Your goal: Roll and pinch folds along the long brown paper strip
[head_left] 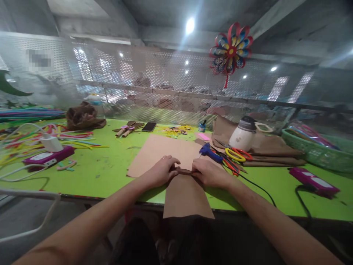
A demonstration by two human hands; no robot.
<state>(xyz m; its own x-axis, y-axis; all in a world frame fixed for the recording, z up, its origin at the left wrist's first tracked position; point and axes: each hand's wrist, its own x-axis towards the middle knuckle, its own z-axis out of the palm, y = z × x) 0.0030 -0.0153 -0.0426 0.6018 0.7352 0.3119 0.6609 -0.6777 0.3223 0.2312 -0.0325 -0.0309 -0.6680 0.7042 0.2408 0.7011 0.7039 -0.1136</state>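
A strip of brown paper point(187, 195) hangs over the table's front edge, its far end folded into a narrow dark band point(184, 171). My left hand point(165, 169) pinches the left end of that fold, and my right hand point(206, 171) grips the right end. Both hands rest low over a larger tan sheet point(157, 147) lying flat on the green table. Just beyond my right hand lie a blue glue gun point(211, 152) and scissors with yellow handles point(235, 155) and orange handles point(231, 167).
Purple power strips lie left point(49, 157) and right point(314, 182), with cables nearby. A white bottle point(242, 134) stands by folded brown paper point(273, 147). Farther back are a phone point(149, 127), yellow scraps point(176, 130) and a blue jar point(202, 127). A green basket point(317, 151) stands far right.
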